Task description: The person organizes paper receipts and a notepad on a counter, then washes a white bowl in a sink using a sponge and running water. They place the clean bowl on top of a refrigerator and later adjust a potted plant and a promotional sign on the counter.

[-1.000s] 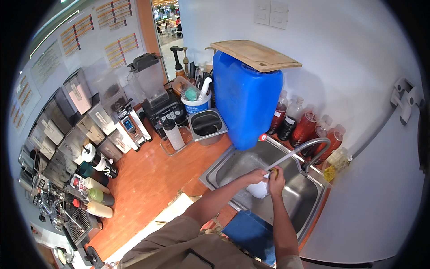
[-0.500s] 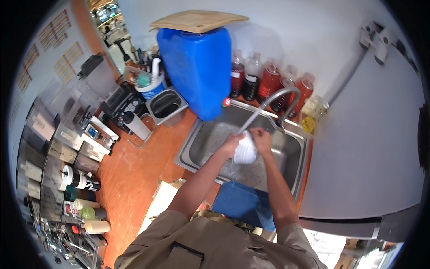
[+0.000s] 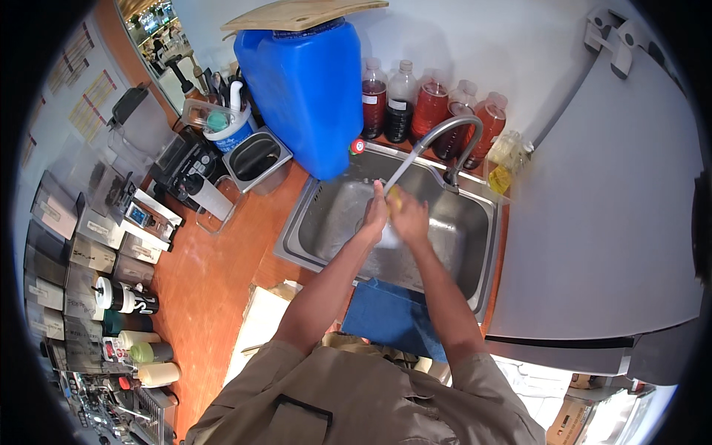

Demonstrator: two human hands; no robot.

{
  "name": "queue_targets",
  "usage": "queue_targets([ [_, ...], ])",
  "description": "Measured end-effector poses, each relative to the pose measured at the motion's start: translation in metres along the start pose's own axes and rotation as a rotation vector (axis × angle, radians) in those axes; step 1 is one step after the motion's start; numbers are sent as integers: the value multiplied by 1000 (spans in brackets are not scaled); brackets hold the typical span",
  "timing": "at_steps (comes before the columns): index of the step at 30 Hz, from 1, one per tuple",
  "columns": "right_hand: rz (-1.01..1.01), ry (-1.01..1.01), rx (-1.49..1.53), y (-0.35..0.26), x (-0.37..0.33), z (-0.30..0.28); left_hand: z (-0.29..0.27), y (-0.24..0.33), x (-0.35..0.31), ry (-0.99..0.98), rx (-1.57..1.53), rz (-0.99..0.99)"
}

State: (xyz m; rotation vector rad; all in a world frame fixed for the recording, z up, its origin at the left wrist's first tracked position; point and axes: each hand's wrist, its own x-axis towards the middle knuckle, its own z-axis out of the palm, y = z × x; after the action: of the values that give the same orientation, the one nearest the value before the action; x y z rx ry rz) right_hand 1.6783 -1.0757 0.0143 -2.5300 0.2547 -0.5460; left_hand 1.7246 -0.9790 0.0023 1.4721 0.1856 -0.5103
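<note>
Sink (image 3: 456, 256) below, left hand (image 3: 376, 213) beside right hand (image 3: 410, 220) (arms (image 3: 322, 304) outstretched).

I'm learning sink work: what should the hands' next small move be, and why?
Perhaps turn the blurred white item slightly under the water stream, which comes down beside the left hand, while a yellow item shows at the right hand.

Smooth, shiny metal sink (image 3: 466, 231)
</note>
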Motion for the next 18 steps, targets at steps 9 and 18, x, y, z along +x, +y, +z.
queue_targets([
  [9,131,525,-73,-1,-68,46,15,2,18,-86,-495,-118],
  [18,768,109,1399,79,-2,21,-4,7,27,-108,-478,-107],
])
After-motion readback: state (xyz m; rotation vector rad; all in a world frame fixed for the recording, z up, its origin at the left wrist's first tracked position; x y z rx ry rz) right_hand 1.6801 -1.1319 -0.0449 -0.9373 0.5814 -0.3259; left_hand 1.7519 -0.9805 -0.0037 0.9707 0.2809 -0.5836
